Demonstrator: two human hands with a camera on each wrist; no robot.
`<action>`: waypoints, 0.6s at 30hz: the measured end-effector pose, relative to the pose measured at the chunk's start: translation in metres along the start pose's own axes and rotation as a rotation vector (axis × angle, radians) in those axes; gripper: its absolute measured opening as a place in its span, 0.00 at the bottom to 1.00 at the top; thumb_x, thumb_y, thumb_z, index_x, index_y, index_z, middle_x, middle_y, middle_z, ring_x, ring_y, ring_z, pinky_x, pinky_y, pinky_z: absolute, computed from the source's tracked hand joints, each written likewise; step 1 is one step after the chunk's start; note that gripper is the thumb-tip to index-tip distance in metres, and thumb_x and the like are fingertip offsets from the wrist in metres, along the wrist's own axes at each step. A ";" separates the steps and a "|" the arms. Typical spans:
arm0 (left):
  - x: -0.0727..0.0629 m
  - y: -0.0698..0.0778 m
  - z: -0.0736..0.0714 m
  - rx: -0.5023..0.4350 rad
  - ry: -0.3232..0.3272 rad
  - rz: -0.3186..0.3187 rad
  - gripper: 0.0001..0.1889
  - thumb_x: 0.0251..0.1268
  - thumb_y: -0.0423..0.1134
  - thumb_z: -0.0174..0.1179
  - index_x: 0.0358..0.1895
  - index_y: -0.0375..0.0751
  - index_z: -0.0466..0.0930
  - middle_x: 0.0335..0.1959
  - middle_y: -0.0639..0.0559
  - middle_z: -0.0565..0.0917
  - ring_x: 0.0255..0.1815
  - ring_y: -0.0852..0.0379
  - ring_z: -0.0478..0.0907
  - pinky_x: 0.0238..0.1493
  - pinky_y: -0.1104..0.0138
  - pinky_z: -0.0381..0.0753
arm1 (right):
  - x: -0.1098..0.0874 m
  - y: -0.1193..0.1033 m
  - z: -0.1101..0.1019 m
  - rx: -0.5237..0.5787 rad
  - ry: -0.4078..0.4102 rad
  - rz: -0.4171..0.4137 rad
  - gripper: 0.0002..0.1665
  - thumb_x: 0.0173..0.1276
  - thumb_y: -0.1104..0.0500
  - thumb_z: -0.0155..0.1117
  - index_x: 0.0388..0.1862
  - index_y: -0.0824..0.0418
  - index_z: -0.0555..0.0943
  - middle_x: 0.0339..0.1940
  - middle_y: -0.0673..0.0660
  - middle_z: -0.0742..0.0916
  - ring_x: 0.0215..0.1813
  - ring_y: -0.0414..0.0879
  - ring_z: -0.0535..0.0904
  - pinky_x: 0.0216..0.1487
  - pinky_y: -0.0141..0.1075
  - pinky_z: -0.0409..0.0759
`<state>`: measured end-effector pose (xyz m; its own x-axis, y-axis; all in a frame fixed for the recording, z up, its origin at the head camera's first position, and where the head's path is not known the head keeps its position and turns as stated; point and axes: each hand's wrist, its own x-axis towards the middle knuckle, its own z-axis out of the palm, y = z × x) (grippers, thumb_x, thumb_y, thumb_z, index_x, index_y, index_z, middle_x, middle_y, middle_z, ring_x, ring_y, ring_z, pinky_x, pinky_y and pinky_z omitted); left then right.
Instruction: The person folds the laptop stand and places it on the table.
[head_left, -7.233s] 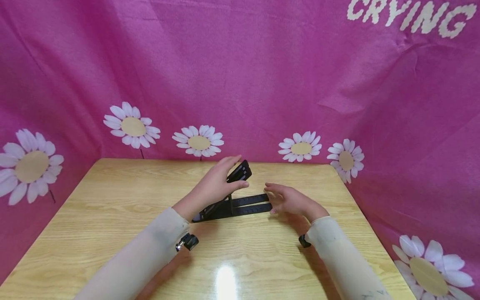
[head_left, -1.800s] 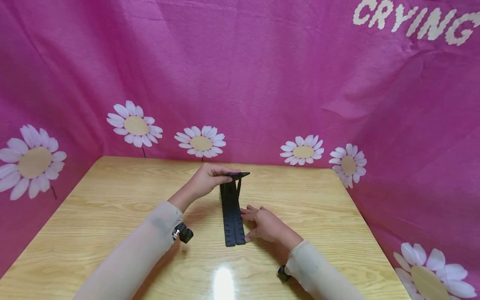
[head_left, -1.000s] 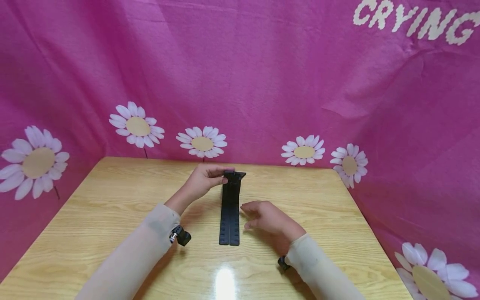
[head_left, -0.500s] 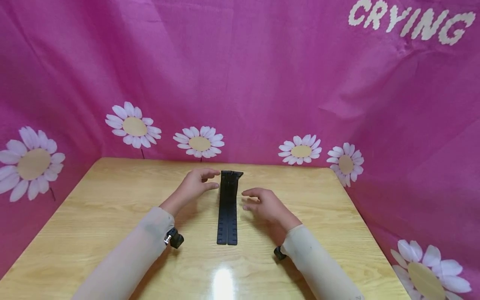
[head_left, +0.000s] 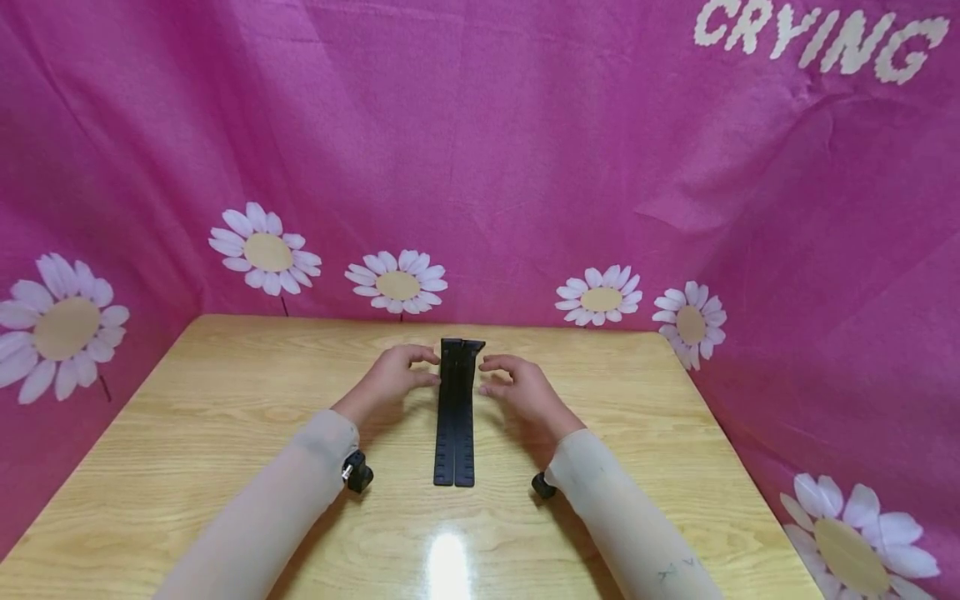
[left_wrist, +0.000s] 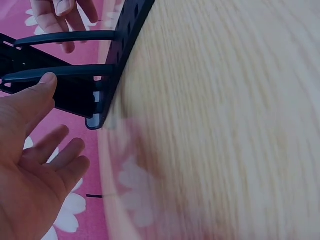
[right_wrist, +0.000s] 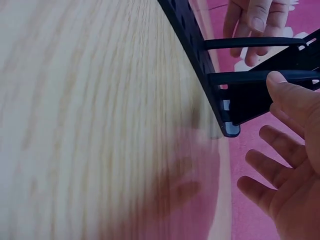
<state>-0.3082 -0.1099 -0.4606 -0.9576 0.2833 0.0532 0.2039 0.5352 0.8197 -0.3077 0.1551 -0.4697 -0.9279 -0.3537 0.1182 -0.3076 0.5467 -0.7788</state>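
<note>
A black folding laptop stand [head_left: 453, 442] is set up on the table, its two slotted rails lying flat toward me and its top plate raised at the far end. My left hand [head_left: 392, 377] is at its left side, fingers loosely bent, fingertips right by the raised part. On the opposite side is my right hand [head_left: 527, 393], thumb and forefinger apart, close to the stand. In the left wrist view the left thumb overlaps the nearer support leg [left_wrist: 65, 72]; the right wrist view shows the right thumb likewise over a leg [right_wrist: 240, 77]. Whether either thumb touches is unclear.
The wooden table [head_left: 225, 433] ends at a pink cloth [head_left: 480, 167] with printed daisies, which hangs behind and at both sides. Dark wrist cameras [head_left: 357, 472] sit under my sleeves. Light glares off the table's near part [head_left: 448, 567].
The stand was turned from sideways until its rails point toward me. My left hand let go of the top and moved lower; my right hand moved up along the rails to the raised part.
</note>
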 end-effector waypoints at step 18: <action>0.010 0.000 0.010 0.077 -0.113 0.132 0.04 0.63 0.33 0.71 0.40 0.43 0.90 0.77 0.44 0.69 0.78 0.40 0.63 0.80 0.47 0.58 | 0.014 -0.003 0.015 0.018 0.000 0.055 0.06 0.63 0.61 0.77 0.38 0.58 0.87 0.75 0.58 0.76 0.79 0.57 0.66 0.77 0.52 0.66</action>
<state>-0.3158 -0.0991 -0.4658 -0.8935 0.4401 0.0895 0.3451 0.5453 0.7639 -0.3163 0.1376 -0.4750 -0.9433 -0.3235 0.0742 -0.2519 0.5520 -0.7949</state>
